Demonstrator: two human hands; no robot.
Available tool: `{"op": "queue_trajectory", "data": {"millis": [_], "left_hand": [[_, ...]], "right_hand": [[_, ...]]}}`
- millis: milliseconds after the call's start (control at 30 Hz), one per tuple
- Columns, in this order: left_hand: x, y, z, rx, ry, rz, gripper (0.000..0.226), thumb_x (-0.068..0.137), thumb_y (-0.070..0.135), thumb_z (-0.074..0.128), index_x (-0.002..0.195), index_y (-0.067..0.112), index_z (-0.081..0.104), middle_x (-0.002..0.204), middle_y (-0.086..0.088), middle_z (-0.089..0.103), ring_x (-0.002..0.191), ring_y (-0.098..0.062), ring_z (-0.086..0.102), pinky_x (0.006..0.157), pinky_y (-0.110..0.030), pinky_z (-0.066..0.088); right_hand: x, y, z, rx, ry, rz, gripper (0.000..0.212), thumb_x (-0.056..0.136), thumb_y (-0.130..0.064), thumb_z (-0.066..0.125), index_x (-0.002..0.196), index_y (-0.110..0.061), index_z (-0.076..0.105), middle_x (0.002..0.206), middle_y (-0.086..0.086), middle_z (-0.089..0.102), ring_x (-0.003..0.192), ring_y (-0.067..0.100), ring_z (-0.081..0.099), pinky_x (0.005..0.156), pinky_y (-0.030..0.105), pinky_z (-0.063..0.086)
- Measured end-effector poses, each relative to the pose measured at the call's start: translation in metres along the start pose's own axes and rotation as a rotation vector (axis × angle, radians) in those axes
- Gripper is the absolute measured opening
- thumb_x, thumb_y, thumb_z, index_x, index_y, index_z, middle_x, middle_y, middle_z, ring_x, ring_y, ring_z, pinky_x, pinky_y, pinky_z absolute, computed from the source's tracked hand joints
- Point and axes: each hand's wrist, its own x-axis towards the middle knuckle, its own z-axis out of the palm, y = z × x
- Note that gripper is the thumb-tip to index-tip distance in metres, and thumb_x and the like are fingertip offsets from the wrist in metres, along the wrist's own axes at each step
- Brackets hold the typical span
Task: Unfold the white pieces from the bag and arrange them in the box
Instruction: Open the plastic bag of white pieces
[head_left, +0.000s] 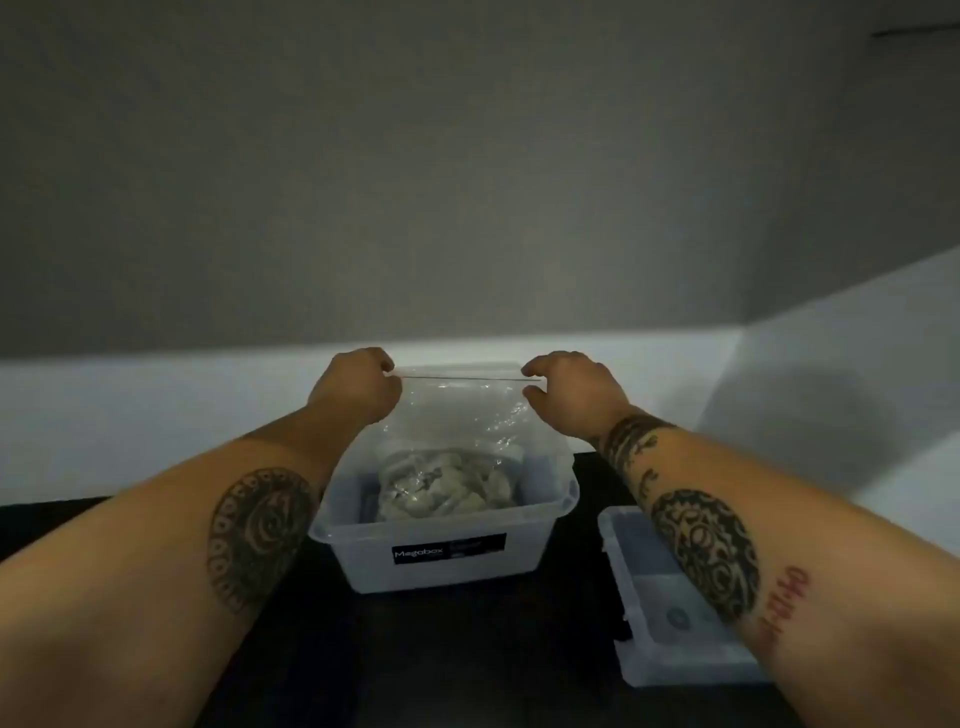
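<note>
Risks first, starting close in. Clear lid (670, 639) lying flat by the right near edge of the desk (467, 670), directly under the right forearm (753, 519), so easy to elbow off the edge on any pull-back. Further in, box (447, 571) standing around the middle of the desk, light-looking, so likely to skid or tip toward the back edge with a hard yank.

Then the bag (457, 410), stretched tight above the box, lower end sagging inside with the white pieces (447, 488) bunched up down there. Left hand (356, 387) and right hand (569, 395) up at the two top corners, fingers (387, 364) curled in and pinching the seal strip (462, 378), one corner apiece. Pulling sideways like that, probably slipping off slick film. Or popping the seal suddenly and dumping everything in a crumpled heap. Tearing the film, also possible.

Materials, same order.
- Desk: dark, flat, matte.
- Lid: frosted see-through plastic, rectangular, raised rim.
- Box: same milky plastic, rounded corners, lipped rim, black label (449, 552) on the near wall.
- Pieces: off-white, soft, lumpy, folded tight. Fabric or paper, can't tell.
- Bag: thin clear film, crinkly, shiny in spots, dead-straight top edge.

Behind everything, plain wall (467, 182), grey above, white band below.
</note>
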Motion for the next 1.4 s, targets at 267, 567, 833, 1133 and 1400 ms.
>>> {"op": "queue_trajectory", "data": {"millis": [267, 567, 833, 1133, 1400], "left_hand": [[0.016, -0.013, 0.04, -0.01, 0.072, -0.121, 0.061, 0.096, 0.028, 0.066, 0.152, 0.019, 0.041, 0.151, -0.011, 0.041, 0.136, -0.036, 0.041, 0.108, -0.046, 0.043], [0.023, -0.027, 0.04, 0.021, 0.137, 0.039, 0.014, 0.1, 0.025, 0.063, 0.109, 0.017, 0.071, 0.118, -0.007, 0.057, 0.113, -0.026, 0.051, 0.093, -0.034, 0.048], [0.007, -0.008, -0.008, -0.223, 0.099, 0.103, 0.023, 0.1, 0.012, 0.053, 0.084, 0.026, 0.062, 0.086, 0.008, 0.069, 0.081, -0.019, 0.069, 0.071, -0.034, 0.057], [-0.036, 0.034, -0.118, -0.525, 0.145, 0.26, 0.023, 0.091, 0.007, 0.067, 0.105, 0.024, 0.068, 0.082, -0.001, 0.076, 0.07, -0.026, 0.074, 0.069, -0.035, 0.058], [-0.087, 0.05, -0.186, -0.506, 0.023, 0.413, 0.02, 0.093, 0.008, 0.065, 0.093, 0.027, 0.07, 0.079, 0.005, 0.078, 0.065, -0.014, 0.07, 0.056, -0.026, 0.051]], "right_hand": [[0.052, 0.009, 0.048, 0.047, -0.074, 0.058, 0.06, 0.101, -0.042, 0.053, 0.155, -0.021, 0.036, 0.158, 0.003, 0.039, 0.143, 0.025, 0.036, 0.115, 0.043, 0.037], [0.068, 0.021, 0.066, -0.102, 0.087, -0.056, 0.03, 0.101, -0.036, 0.056, 0.129, -0.027, 0.064, 0.131, -0.004, 0.058, 0.123, 0.02, 0.048, 0.1, 0.036, 0.04], [0.045, 0.012, 0.027, 0.01, 0.078, -0.046, 0.007, 0.101, -0.031, 0.056, 0.096, -0.026, 0.059, 0.089, -0.009, 0.06, 0.1, 0.022, 0.056, 0.084, 0.033, 0.027], [0.006, -0.017, -0.097, 0.38, 0.236, -0.08, 0.017, 0.094, -0.024, 0.071, 0.108, -0.017, 0.075, 0.097, -0.006, 0.07, 0.093, 0.009, 0.064, 0.082, 0.008, 0.042], [-0.055, -0.052, -0.161, 0.446, 0.329, 0.03, 0.006, 0.096, -0.023, 0.068, 0.096, -0.02, 0.074, 0.087, -0.005, 0.069, 0.08, 0.008, 0.059, 0.062, -0.001, 0.037]]}}
